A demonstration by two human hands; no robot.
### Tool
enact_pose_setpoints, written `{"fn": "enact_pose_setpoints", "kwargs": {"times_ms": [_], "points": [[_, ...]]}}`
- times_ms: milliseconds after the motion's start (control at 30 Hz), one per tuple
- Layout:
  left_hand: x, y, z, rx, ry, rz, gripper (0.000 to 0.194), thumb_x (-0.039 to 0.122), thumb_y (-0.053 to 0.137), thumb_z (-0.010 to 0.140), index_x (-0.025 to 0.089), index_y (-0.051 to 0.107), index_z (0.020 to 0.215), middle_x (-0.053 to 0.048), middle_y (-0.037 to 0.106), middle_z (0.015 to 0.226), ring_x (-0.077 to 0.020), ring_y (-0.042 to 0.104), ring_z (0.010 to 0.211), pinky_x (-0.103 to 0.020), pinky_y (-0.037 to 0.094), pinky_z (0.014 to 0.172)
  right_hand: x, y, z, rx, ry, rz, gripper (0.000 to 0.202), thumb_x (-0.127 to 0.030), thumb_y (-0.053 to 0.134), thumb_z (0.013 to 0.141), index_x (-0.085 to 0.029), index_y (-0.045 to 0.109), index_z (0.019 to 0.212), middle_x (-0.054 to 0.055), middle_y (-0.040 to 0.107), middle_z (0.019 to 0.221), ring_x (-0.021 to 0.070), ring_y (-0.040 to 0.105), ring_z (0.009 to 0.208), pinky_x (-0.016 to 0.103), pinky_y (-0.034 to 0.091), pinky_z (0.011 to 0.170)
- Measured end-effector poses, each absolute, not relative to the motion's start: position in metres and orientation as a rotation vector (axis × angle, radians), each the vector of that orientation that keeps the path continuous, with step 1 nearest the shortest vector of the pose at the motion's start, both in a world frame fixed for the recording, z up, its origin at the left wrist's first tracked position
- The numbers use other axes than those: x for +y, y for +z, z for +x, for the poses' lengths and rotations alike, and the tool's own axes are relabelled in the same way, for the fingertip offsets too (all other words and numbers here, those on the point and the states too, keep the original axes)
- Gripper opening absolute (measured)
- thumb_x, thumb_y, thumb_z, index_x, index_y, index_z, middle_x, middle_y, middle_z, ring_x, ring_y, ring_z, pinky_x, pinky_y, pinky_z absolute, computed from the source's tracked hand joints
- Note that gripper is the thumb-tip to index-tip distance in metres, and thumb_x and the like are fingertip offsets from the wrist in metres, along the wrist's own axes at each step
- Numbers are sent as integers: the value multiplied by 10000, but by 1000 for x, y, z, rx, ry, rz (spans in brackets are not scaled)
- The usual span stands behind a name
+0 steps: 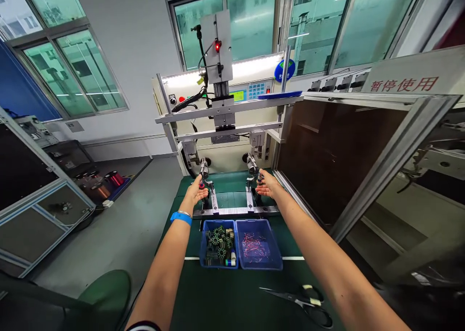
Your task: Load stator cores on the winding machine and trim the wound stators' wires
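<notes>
My left hand (195,194) reaches to the left spindle (204,167) of a two-station bench machine. Its thumb and fingers are around a small red-coloured part (201,185) at the spindle's end. On the right, my right hand (268,184) is likewise at the other spindle (251,164), thumb and fingers around a small part with copper and red colouring (259,180). Both parts are partly hidden by the fingers. Below the hands runs a metal bar (232,211) with two upright brackets.
A blue bin (201,246) holds dark green slotted cores; beside it another blue bin (279,258) holds thin reddish wire scraps. Scissors (300,302) lie on the green mat (218,297) near my right forearm. A framed brown panel (323,151) stands at right, a green stool (109,292) at left.
</notes>
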State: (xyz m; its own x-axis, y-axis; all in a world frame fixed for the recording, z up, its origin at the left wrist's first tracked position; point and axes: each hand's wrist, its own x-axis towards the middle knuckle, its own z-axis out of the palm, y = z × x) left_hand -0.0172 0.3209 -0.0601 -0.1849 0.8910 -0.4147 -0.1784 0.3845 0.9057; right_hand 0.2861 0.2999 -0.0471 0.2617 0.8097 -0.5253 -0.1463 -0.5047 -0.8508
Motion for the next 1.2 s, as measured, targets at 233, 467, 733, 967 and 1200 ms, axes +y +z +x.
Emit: {"fn": "enact_pose_setpoints", "kwargs": {"times_ms": [233, 467, 733, 967, 1200], "points": [[323, -58, -16, 1436, 1142, 664, 478, 523, 620, 940, 75, 572, 1099, -105, 653, 895, -179, 666, 700, -290, 587, 623, 303, -37, 282, -591, 1292, -1632, 302, -417, 556, 970, -128, 607, 1040, 23, 628, 886, 99, 593, 672, 235, 523, 571], [325, -30, -8, 1454, 1259, 707, 329, 352, 647, 941, 38, 599, 1028, -120, 656, 825, -171, 650, 660, -279, 578, 607, 295, 2, 290, -741, 1254, -1424, 287, -402, 543, 969, -121, 597, 951, 6, 608, 793, 73, 543, 583, 188, 456, 494], [245, 5, -9, 1065, 1317, 1039, 404, 358, 690, 854, 80, 601, 1132, -133, 681, 853, -225, 679, 731, -294, 565, 656, 159, -36, 256, -1074, 1799, -1062, 489, -504, 486, 842, -154, 564, 1175, 58, 653, 750, 167, 628, 550, 281, 515, 480], [99, -92, -47, 773, 815, 1024, 670, 504, 775, 777, 150, 471, 1258, -153, 657, 990, -223, 651, 766, -311, 528, 669, 50, -152, 193, -1719, 2181, -1154, 395, -389, 650, 706, -237, 461, 1017, -46, 614, 703, 118, 580, 426, 196, 429, 395], [24, -159, -52, 1163, 641, 1298, 389, 471, 637, 885, 216, 517, 1154, -72, 625, 889, -187, 585, 663, -285, 461, 573, 76, -108, 209, -2594, 1370, -1163, 692, -370, 871, 576, -273, 650, 1224, -32, 697, 703, 205, 665, 733, 271, 459, 665]]}}
